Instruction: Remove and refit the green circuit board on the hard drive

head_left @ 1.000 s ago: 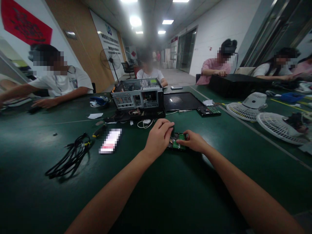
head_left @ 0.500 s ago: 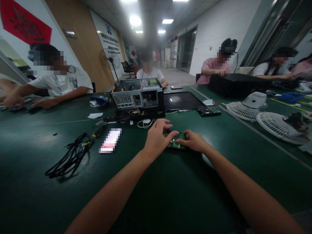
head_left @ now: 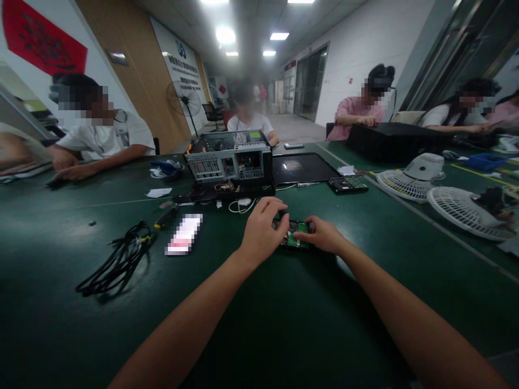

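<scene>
Left hand [head_left: 263, 227] is arched over the left end of the drive [head_left: 302, 231], fingers pinched round a mostly hidden dark handle [head_left: 283, 214]. Right hand [head_left: 324, 235] sits lower, gripping the other end. Drive's flat, board up, long axis roughly left-right, well in from the surface's [head_left: 284, 313] far edge.

Grn table [head_left: 300, 324] w/ cable [head_left: 115, 265] (blk, coiled), paper [head_left: 158, 193].

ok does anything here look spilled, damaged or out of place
No spill shows. Oddest is the computer case beyond the left hand, open with its insides exposed; the black cable at left lies loosely bunched.
</scene>
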{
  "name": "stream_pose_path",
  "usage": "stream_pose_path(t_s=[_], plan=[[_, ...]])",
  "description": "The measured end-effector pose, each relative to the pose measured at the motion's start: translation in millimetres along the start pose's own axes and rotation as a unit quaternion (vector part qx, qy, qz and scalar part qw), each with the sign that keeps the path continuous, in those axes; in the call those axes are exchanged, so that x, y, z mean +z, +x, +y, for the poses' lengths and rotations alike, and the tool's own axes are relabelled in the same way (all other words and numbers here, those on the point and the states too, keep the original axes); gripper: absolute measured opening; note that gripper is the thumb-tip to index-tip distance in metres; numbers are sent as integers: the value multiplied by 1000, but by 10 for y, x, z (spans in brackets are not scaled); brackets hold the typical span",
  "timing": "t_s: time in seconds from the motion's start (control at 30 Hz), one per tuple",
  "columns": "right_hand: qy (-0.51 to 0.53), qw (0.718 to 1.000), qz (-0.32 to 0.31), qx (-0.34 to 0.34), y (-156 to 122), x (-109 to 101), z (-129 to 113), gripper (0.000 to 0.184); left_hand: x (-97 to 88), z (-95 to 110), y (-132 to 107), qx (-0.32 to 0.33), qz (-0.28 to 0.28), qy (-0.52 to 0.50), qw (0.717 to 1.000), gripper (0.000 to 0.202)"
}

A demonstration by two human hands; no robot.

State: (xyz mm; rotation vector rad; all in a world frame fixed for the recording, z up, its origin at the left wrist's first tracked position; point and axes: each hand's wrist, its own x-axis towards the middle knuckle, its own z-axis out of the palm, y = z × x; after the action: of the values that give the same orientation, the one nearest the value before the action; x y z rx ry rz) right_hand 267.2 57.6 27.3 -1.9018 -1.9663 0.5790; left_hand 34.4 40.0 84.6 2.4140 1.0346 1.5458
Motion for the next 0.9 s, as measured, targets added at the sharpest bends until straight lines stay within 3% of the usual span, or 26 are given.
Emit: stream_pose_path(t_s=[0.33,0.63,0.9], plan=[[1,1000,-2,5,-2,-3,-8,67,0,9,-9,16,-17,13,1000,30],[12,1000,-6,5,-8,0,-2,66,16,-1,-21,6,-14,-12,1000,22],[7,1000,-3,5,-9,-7,-12,66,44,-18,-40,-40,17,-13,999,33]])
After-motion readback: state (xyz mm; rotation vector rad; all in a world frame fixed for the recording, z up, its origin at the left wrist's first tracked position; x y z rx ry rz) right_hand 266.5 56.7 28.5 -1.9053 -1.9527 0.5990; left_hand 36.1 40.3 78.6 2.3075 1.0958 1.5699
